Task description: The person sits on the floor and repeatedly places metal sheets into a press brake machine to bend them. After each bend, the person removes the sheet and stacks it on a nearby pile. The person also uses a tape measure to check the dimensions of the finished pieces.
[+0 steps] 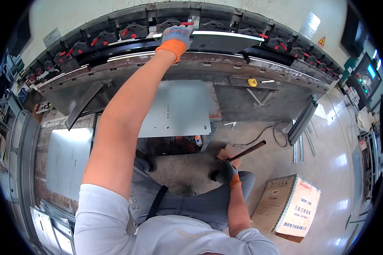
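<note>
My left hand (177, 35), in a grey glove with an orange cuff, is stretched far forward to the press brake. Its fingers are closed around a red clamp lever (187, 24) on the upper tool row. Just right of this hand, a flat sheet-metal panel (225, 41) with a bright edge lies along the machine's bending line. Low by my right knee, my right hand (227, 173), gloved the same way, grips a rusty metal pipe (249, 151) that slants up to the right. The pipe's lower end is hidden by the glove.
A stack of grey sheets (178, 108) stands before the machine; another sheet (69, 161) lies left. A yellow tape measure (252, 82) rests on a bracket. To the right are a wooden crate (281, 208), leaning metal profiles (303, 121), a floor cable (264, 136) and a control panel (365, 78).
</note>
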A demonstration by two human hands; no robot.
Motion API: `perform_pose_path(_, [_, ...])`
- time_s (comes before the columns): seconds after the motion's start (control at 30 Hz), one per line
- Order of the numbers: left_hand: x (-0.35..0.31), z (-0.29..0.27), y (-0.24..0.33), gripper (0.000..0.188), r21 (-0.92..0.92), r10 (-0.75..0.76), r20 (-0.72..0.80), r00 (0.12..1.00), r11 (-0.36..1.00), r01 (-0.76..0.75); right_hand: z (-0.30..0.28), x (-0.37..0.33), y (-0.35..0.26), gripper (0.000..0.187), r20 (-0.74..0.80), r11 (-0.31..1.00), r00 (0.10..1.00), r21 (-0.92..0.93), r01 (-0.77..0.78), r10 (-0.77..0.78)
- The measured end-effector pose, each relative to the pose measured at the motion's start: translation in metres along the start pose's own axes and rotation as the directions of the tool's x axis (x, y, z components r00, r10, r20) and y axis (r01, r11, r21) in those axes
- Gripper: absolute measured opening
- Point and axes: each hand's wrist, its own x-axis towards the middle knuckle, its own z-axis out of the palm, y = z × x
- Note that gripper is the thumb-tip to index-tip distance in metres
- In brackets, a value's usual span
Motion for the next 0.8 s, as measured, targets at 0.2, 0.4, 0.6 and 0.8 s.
perform_pose_path(0.2, [-0.015, 0.019, -0.035, 0.032, 0.065, 0.055, 0.028, 0.998, 0.996, -0.057, 0.047, -0.009, 0.003, 0.019, 0.081, 1.0, 0.997, -0.02, 0.013, -0.012])
perform_pose_path(0.4, [-0.083, 0.004, -0.064, 0.021, 0.187, 0.166, -0.263, 0.95, 0.975, -0.118, 0.031, -0.006, 0.011, 0.024, 0.427, 0.952, 0.889, -0.165, 0.256, -0.165])
perform_pose_path(0.6, [-0.229, -0.125, -0.153, 0.044, 0.023, -0.284, -0.095, 0.954, 0.957, 0.288, 0.003, 0.016, 0.017, 0.03, 0.386, 0.975, 0.922, -0.194, 0.109, -0.026])
perform_pose_path(0.8, [-0.578, -0.204, -0.311, 0.078, -0.212, -0.917, -0.266, 0.298, 0.357, 0.91, 0.071, -0.013, 0.006, 0.032, 0.328, 0.912, 0.943, -0.399, 0.094, 0.046])
